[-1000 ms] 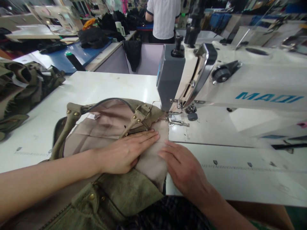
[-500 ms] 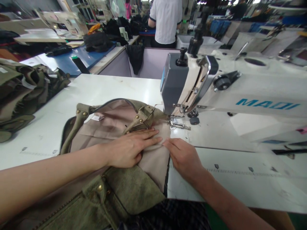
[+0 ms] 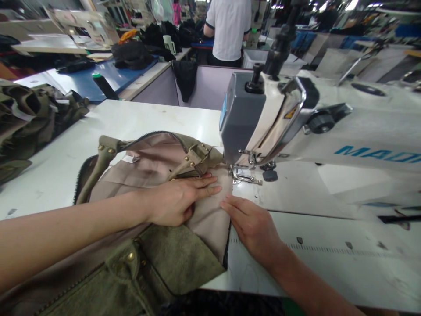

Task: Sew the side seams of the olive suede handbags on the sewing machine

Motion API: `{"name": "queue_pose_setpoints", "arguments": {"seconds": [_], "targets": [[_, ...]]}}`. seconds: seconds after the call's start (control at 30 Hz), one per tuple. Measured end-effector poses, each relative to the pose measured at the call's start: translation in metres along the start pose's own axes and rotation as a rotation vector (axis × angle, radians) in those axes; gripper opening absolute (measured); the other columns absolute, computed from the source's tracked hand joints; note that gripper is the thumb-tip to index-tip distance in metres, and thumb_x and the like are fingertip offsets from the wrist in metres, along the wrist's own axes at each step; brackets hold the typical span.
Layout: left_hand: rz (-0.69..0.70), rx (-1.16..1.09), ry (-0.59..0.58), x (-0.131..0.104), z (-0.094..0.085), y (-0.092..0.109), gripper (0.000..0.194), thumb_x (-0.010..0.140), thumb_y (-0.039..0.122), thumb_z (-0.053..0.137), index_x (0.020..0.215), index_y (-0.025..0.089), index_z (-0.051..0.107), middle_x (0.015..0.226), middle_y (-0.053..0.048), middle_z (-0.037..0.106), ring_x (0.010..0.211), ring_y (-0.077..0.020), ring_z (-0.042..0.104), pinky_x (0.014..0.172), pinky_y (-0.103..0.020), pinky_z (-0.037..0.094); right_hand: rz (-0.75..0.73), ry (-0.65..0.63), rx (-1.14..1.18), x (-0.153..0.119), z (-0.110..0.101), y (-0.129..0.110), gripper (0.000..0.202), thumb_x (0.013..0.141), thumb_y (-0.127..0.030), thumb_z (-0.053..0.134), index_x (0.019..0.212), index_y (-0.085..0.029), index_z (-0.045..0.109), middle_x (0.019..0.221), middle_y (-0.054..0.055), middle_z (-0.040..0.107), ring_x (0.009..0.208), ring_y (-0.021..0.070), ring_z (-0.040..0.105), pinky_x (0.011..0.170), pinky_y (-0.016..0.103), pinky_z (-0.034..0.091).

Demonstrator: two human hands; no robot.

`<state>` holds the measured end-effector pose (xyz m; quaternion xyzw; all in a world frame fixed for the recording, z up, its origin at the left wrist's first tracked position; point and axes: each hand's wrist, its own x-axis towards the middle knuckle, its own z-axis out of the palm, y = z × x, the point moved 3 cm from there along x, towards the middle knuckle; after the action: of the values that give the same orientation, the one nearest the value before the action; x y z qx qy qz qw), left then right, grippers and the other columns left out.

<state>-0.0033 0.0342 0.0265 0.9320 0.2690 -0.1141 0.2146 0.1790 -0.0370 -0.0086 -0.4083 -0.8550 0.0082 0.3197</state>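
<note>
A green bag with a zipper, brass studs and a pinkish-beige lining lies spread at the sewing machine. The lining's upper right edge sits at the presser foot. My left hand rests flat on the lining, fingers stretched toward the needle area. My right hand pinches the lining's right edge just below the foot, thumb and fingers together. A strap with studs lies just above my left fingers.
Folded green pieces are piled at the left. Behind are a green-topped thread cone, a blue table with black cloth, and a person in a white shirt. A ruler strip marks the table's right front.
The view has shifted slightly, and the machine looks larger and farther right. Both hands keep their hold, with the right hand slightly lower in view. The bag has shifted slightly left in view.
</note>
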Motion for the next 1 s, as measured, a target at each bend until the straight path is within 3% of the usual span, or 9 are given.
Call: {"name": "queue_pose_setpoints", "arguments": {"seconds": [0.23,0.53,0.7,0.83,0.93,1.0], "targets": [[0.059,0.009,0.055,0.012,-0.006,-0.013,0.087,0.069,0.001,0.052,0.151,0.013,0.028,0.159,-0.012,0.021,0.147,-0.0233,0.021,0.121,-0.038,0.023,-0.016,0.014,0.041,-0.001,-0.002,0.0,0.029,0.096,-0.008,0.043,0.107,-0.009,0.07,0.108,0.014,0.073,0.104,0.0229,0.069,0.093,0.034,0.058],[0.0,0.074,0.042,0.027,-0.018,-0.027,0.086,0.071,0.003,0.053,0.152,0.012,0.025,0.159,-0.013,0.022,0.147,-0.0223,0.021,0.12,-0.036,0.023,-0.039,0.039,0.103,0.001,-0.002,0.002,0.026,0.096,-0.009,0.045,0.102,-0.009,0.071,0.103,0.014,0.075,0.1,0.023,0.071,0.091,0.037,0.06],[-0.021,0.125,0.064,0.037,-0.023,-0.035,0.084,0.072,0.006,0.054,0.151,0.01,0.027,0.158,-0.015,0.025,0.145,-0.0238,0.028,0.118,-0.033,0.026,-0.006,0.02,0.129,0.001,-0.004,0.006,0.025,0.097,-0.009,0.046,0.103,-0.011,0.07,0.105,0.013,0.074,0.1,0.0209,0.071,0.09,0.036,0.059],[-0.003,0.156,0.084,0.049,-0.025,-0.054,0.081,0.074,0.007,0.053,0.15,0.008,0.028,0.155,-0.015,0.032,0.14,-0.0242,0.037,0.116,-0.032,0.029,0.018,0.022,0.128,0.003,-0.001,0.015,0.025,0.096,-0.008,0.046,0.105,-0.01,0.07,0.107,0.013,0.074,0.102,0.021,0.07,0.092,0.036,0.059],[-0.025,0.143,0.075,0.054,-0.037,-0.059,0.067,0.08,0.009,0.051,0.145,0.008,0.038,0.149,-0.015,0.042,0.133,-0.024,0.045,0.113,-0.032,0.033,0.027,0.021,0.13,0.002,0.002,0.018,0.026,0.095,-0.006,0.046,0.106,-0.011,0.069,0.109,0.013,0.073,0.106,0.0218,0.068,0.095,0.039,0.057],[-0.074,0.122,0.045,0.045,-0.047,-0.043,0.042,0.09,0.019,0.047,0.129,0.007,0.056,0.131,-0.015,0.058,0.118,-0.0241,0.057,0.106,-0.033,0.04,0.033,0.003,0.164,-0.001,0.001,0.016,0.029,0.093,-0.004,0.045,0.108,-0.012,0.068,0.112,0.014,0.072,0.108,0.0221,0.067,0.098,0.041,0.055]]}}
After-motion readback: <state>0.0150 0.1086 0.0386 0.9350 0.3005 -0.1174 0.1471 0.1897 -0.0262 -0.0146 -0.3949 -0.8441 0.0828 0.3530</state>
